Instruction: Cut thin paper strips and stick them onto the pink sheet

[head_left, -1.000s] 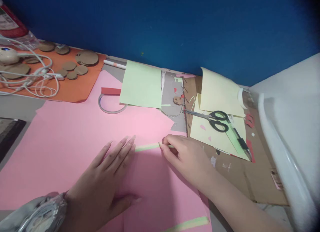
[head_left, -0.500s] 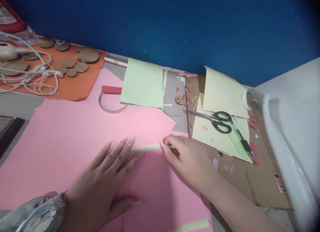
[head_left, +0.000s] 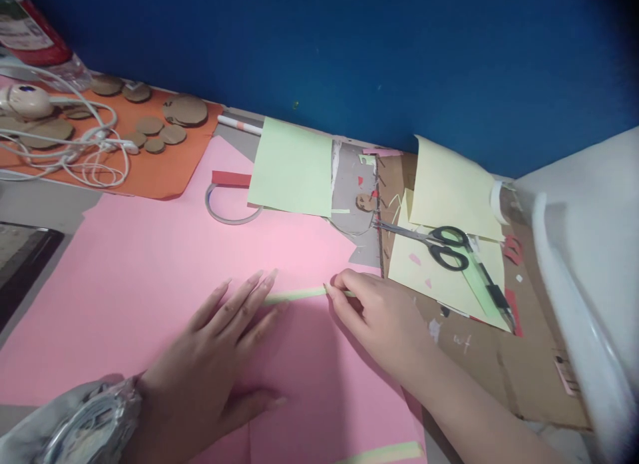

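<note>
My left hand (head_left: 224, 344) lies flat on a large pink paper sheet (head_left: 164, 264), fingers spread. Its fingertips rest on the left end of a narrow pale green paper strip (head_left: 297, 295). At the strip's right end, my right hand (head_left: 369, 304) is closed, with thumb and forefinger pinching the strip near the sheet. Another pale green strip (head_left: 384, 453) lies on the pink paper at the bottom edge of the view. A roll of tape around my left wrist (head_left: 92, 424) is partly cut off by the frame.
Black-handled scissors (head_left: 439, 245) and a pen (head_left: 492, 287) lie on pale yellow paper (head_left: 404, 271) over cardboard (head_left: 529, 377). Behind are a green sheet (head_left: 292, 168) and a blue wall (head_left: 324, 51). Cardboard discs (head_left: 184, 110) and white earphones (head_left: 100, 144) sit on orange paper (head_left: 170, 174).
The whole view has shifted slightly, so things appear a little farther right. Both hands keep nearly the same hold on the strip.
</note>
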The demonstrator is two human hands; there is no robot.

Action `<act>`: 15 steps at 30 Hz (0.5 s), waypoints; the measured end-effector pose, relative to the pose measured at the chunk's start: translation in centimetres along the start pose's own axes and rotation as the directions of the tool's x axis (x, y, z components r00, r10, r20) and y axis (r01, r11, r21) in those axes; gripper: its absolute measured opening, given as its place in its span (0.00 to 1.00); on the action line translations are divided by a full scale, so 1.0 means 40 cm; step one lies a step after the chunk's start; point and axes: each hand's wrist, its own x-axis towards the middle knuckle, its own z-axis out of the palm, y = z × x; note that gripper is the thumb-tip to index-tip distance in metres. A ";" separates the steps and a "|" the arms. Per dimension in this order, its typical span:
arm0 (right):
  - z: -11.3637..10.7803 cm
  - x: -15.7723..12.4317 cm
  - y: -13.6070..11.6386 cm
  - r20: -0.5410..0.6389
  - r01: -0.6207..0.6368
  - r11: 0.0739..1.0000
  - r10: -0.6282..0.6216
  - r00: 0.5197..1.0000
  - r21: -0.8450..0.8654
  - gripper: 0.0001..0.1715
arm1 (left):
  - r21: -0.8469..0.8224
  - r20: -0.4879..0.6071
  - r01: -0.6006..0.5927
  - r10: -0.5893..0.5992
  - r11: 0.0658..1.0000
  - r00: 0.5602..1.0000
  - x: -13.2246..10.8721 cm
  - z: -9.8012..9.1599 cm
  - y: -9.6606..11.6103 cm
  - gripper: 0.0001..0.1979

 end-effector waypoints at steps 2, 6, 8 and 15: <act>0.000 -0.001 0.000 -0.010 0.002 1.000 -0.002 1.000 -0.002 0.12 | -0.005 -0.002 -0.004 0.004 1.000 1.000 -0.003 -0.002 0.000 0.38; 0.000 -0.002 0.003 -0.023 0.011 1.000 -0.011 1.000 0.001 0.11 | -0.022 -0.003 0.008 -0.008 1.000 1.000 -0.011 -0.006 0.002 0.38; 0.001 -0.002 0.005 -0.029 0.015 1.000 -0.015 0.999 0.004 0.10 | -0.030 0.003 0.014 -0.014 0.999 1.000 -0.012 -0.007 0.003 0.38; 0.003 -0.004 0.007 -0.050 0.028 0.999 -0.026 0.998 0.029 0.10 | -0.036 -0.005 0.034 -0.035 0.999 0.999 -0.006 -0.004 0.002 0.37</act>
